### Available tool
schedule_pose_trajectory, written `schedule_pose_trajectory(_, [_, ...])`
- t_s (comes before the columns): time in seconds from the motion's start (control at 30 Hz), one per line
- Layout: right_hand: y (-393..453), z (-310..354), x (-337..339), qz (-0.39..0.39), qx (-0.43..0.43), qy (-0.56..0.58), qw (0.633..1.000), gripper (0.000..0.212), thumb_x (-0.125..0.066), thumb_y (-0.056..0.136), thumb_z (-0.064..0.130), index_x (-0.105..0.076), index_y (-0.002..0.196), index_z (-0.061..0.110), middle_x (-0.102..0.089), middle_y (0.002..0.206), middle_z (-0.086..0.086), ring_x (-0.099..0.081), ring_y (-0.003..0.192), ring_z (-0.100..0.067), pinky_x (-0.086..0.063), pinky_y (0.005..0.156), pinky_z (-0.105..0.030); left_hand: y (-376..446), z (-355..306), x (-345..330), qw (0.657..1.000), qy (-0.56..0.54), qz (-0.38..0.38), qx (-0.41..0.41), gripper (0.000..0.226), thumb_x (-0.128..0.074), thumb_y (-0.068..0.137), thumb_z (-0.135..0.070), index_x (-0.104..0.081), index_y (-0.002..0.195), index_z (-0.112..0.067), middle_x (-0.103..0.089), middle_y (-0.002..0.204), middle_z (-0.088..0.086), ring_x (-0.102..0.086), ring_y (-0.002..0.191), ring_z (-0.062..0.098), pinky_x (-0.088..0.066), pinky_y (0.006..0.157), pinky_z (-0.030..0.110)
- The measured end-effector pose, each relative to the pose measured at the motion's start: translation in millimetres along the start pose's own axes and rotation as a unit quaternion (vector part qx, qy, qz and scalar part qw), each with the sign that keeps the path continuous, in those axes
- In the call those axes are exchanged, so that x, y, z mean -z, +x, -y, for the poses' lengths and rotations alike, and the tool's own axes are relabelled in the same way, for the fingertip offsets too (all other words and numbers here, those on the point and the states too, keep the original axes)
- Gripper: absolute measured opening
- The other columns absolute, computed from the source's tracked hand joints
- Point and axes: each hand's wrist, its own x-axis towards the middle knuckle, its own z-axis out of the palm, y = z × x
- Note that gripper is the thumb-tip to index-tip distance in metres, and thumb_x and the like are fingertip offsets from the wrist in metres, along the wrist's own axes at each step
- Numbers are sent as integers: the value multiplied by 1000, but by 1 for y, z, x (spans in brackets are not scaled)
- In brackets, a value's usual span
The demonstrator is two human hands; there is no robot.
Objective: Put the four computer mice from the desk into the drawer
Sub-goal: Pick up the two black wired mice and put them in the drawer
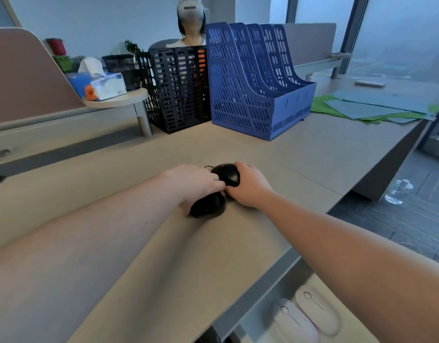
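The open drawer (268,288) nearest holds two white mice (310,315) side by side (long axes running up-left). On the desk (275,154), left hand (196,184) grips one black mouse (207,205), right hand (250,186) curls over another black mouse (227,174)

Dim, bluish daylight from window (399,38) at right; shadows soft. Wide-angle bowing at edges. Forearms, foreground slightly blurred.

Single head-worn wide-angle view, looking forward and down across the worktop (300,154), near both forearms, open drawer (270,315) near right.
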Motion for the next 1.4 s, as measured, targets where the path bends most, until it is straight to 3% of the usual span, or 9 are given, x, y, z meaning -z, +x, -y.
schedule_pose_trajectory(0.3, [-76, -22, 45, 38, -28, -35, 998, 56, -67, 77, 35, -51, 122, 4, -61, 119, -14, -57, 110, -31, -45, 81, -31, -39, -69, 20, 997, -37, -54, -27, 59, -75, 69, -37, -46, 117, -19, -51, 115, 3, -54, 107, 27, -52, 74, 37])
schedule_pose_trajectory(0.5, [-151, -60, 79, 17, -55, -7, 998, 46, -68, 73, 32, -57, 111, 8, -66, 105, -10, -62, 96, -27, -51, 73, -33, -61, -137, 57, 994, -39, -81, -68, 63, -78, 68, -28, -46, 121, -16, -51, 117, 5, -52, 108, 27, -52, 71, 41])
schedule_pose_trajectory(0.7, [-224, -103, 92, -13, -88, 30, 996, 30, -69, 73, 26, -58, 97, 13, -64, 93, 0, -58, 83, -18, -42, 67, -27, -63, -224, 76, 990, 18, -58, -130, 66, -80, 66, -14, -45, 122, -9, -49, 121, 9, -48, 112, 30, -46, 65, 40])
schedule_pose_trajectory(1.07, [-279, -170, 60, 125, -177, -47, 975, 39, -63, 76, 31, -56, 107, 8, -65, 104, -7, -60, 85, -22, -50, 68, -30, -23, -320, 36, 981, 2, 0, -192, 67, -78, 67, -9, -47, 127, -11, -49, 126, 10, -48, 115, 32, -39, 62, 41])
schedule_pose_trajectory(1.2, [-277, -180, 51, 187, -183, -86, 961, 38, -63, 78, 33, -54, 106, 8, -61, 105, -10, -52, 82, -22, -42, 60, -26, -4, -334, 18, 980, -24, 22, -198, 61, -78, 66, -7, -51, 121, -11, -51, 119, 11, -49, 112, 33, -39, 52, 37])
schedule_pose_trajectory(1.3, [-271, -182, 43, 217, -185, -117, 951, 51, -63, 77, 35, -52, 118, 6, -57, 118, -13, -53, 86, -24, -44, 67, -29, 7, -342, 9, 978, -41, 21, -205, 59, -78, 68, -9, -50, 120, -10, -51, 121, 11, -48, 113, 32, -46, 63, 42])
schedule_pose_trajectory(1.4, [-267, -180, 34, 252, -182, -152, 938, 58, -62, 80, 36, -48, 126, 4, -48, 125, -18, -58, 105, -32, -49, 78, -32, 14, -350, 1, 977, -53, 34, -205, 57, -76, 71, -9, -51, 122, -10, -54, 120, 11, -48, 115, 32, -47, 72, 42])
